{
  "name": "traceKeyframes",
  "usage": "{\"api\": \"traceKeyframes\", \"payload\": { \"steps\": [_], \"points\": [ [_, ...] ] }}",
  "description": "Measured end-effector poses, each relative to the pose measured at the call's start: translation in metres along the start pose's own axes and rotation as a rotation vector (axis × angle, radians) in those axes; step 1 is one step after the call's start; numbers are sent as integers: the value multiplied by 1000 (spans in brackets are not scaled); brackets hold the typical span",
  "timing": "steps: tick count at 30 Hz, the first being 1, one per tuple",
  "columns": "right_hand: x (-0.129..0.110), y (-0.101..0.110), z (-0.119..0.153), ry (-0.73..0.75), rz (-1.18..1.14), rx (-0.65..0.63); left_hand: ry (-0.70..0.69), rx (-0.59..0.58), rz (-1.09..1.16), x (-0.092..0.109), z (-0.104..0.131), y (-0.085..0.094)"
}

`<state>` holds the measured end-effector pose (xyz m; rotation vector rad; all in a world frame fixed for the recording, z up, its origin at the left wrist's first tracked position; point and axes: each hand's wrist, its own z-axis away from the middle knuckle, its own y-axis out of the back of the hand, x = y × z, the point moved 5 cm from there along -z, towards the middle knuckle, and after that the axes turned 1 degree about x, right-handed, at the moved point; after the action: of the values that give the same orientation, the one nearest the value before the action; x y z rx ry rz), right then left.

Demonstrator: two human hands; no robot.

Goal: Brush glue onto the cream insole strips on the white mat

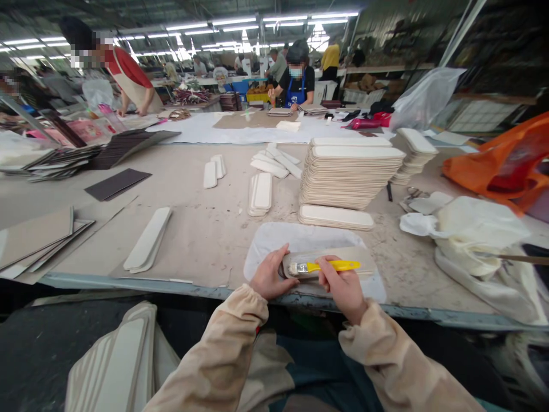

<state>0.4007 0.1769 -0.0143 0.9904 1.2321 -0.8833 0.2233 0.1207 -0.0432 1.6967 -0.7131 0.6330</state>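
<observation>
My right hand (pixel 343 284) grips a paintbrush by its yellow handle (pixel 346 265). The brush's pale bristles lie over the left part of a long, rounded beige strip (pixel 351 256). At that strip's left end is my left hand (pixel 273 273), its thumb and fingers around the end, pressing on it. Under the strip lies a translucent white sheet (pixel 263 240) near the table's front edge. Just behind the sheet sits a short stack of cream strips (pixel 337 217), with a tall stack (pixel 347 177) of the same kind behind it.
Small cream pieces (pixel 262 191) lie mid-table, two strips (pixel 148 240) at left. Dark panels (pixel 118 184) are farther left. A white plastic bag (pixel 480 229) and an orange bag (pixel 506 160) stand right. More strips (pixel 120 366) lie below the table edge. People work across the table.
</observation>
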Motion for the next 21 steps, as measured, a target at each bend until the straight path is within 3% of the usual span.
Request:
{"api": "traceKeyframes", "payload": {
  "steps": [6, 17, 21],
  "points": [
    [-2, 25, -3, 44, 208, 82, -22, -3, -19, 2, 0, 1],
    [-3, 122, -8, 3, 535, 374, -38, -4, -60, 1, -1, 0],
    [-2, 148, -6, -31, 627, 471, -31, -12, -69, 4, -1, 1]
  ]
}}
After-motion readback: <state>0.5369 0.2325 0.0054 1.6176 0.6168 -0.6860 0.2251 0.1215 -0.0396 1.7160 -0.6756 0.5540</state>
